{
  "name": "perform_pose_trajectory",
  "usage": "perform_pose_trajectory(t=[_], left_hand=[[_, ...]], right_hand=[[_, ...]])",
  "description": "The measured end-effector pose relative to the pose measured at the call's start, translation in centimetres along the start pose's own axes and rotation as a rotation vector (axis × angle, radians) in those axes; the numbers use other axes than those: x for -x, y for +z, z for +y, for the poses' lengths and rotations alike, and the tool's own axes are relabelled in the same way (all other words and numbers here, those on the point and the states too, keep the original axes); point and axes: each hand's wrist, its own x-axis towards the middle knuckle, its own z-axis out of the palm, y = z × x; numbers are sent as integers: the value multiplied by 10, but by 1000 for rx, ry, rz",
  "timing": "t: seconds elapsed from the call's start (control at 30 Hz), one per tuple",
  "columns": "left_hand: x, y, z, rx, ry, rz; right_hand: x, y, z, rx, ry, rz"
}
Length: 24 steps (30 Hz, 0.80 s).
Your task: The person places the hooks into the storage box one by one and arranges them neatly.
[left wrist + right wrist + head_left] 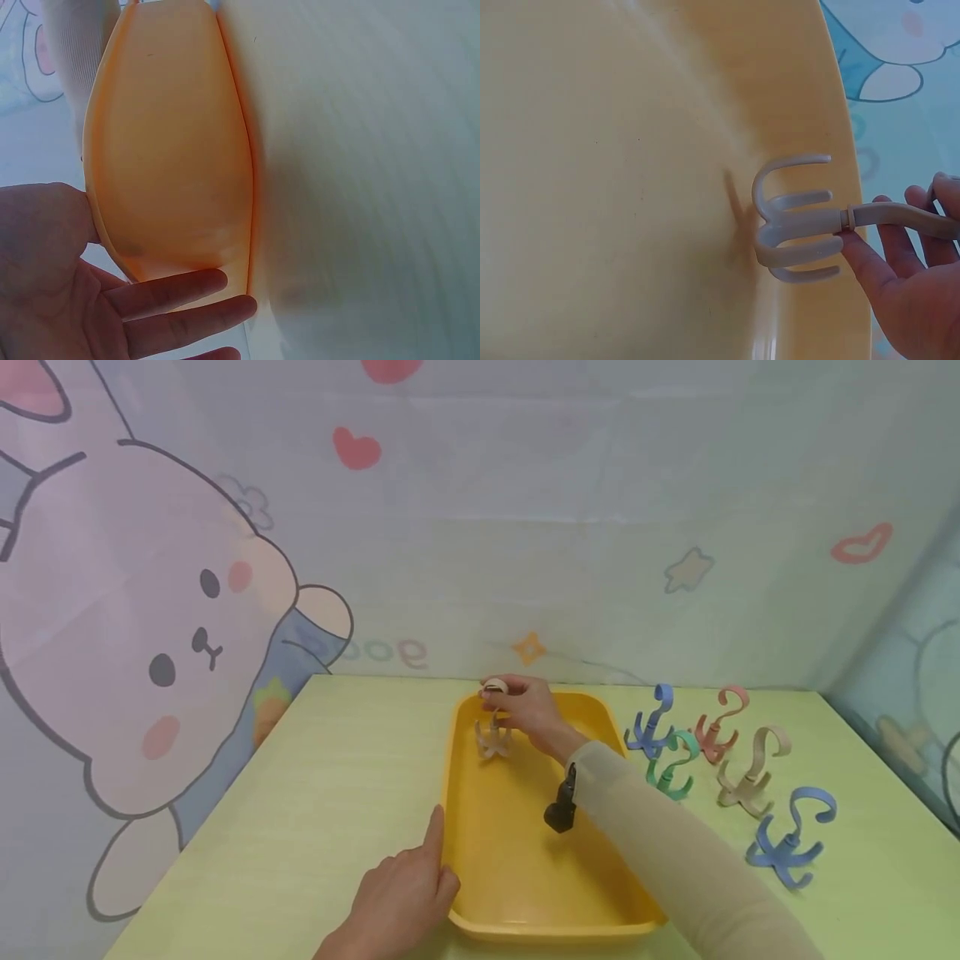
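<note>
A beige multi-prong hook (493,742) is held upright by my right hand (528,706) at the far left corner of the yellow tray (540,930). In the right wrist view the fingers of my right hand (922,277) grip the curved top of the hook (802,220), its prongs over the tray's inner wall. My left hand (405,893) rests against the tray's near left side, index finger stretched along the rim. The left wrist view shows my left hand (90,292) with fingers extended against the tray wall (172,150).
Right of the tray stand several hooks: a blue one (649,735), a red one (712,739), a green one (667,781), another beige one (745,792) and a second blue one (783,854). A printed cloth (525,527) hangs behind the table (337,760).
</note>
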Motion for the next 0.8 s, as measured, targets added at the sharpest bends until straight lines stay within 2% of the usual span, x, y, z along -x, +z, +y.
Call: perform_pose_trajectory(t=[0.23, 0.8], left_hand=[[-1, 1, -1, -22, 2, 14], [-4, -2, 0, -17, 2, -7]], right_hand=[[-3, 7, 3, -22, -2, 3], [-11, 10, 12, 4, -36, 21]])
